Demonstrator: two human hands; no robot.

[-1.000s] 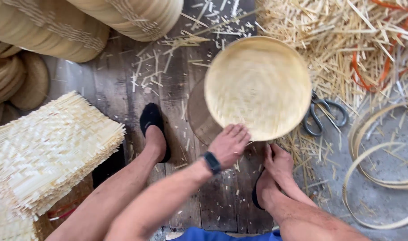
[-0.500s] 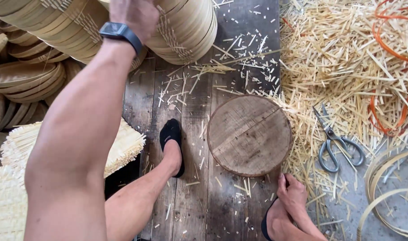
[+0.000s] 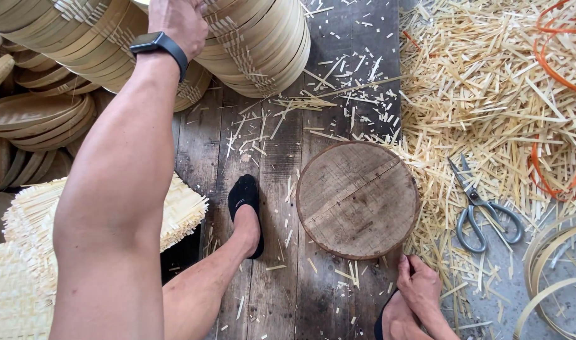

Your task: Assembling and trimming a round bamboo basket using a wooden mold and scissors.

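1. Now, against half a second ago, little differs: the left arm stays stretched up and forward, and the left hand (image 3: 178,22) still sits on the stack of bamboo trays (image 3: 256,44) at the top of the view, fingers curled over a rim; whether it truly clamps the rim cannot be told, as the frame cuts off the fingertips.
2. Compared with a second ago, the shallow round tray once held over the block is gone from there, and the round wooden block (image 3: 357,198) lies bare.
3. The stack lies on its side at top left on the plank floor (image 3: 269,296), pale yellow, rims nested close, woven strips showing along the edges.
4. Woven bamboo mats (image 3: 23,264) lie at lower left, beside the left foot in a black sock (image 3: 245,201).
5. The right hand (image 3: 417,286) rests low by the right foot, just below the block, fingers loosely bent, holding nothing visible.
6. Scissors (image 3: 483,211) lie on bamboo offcuts (image 3: 489,82) at right.
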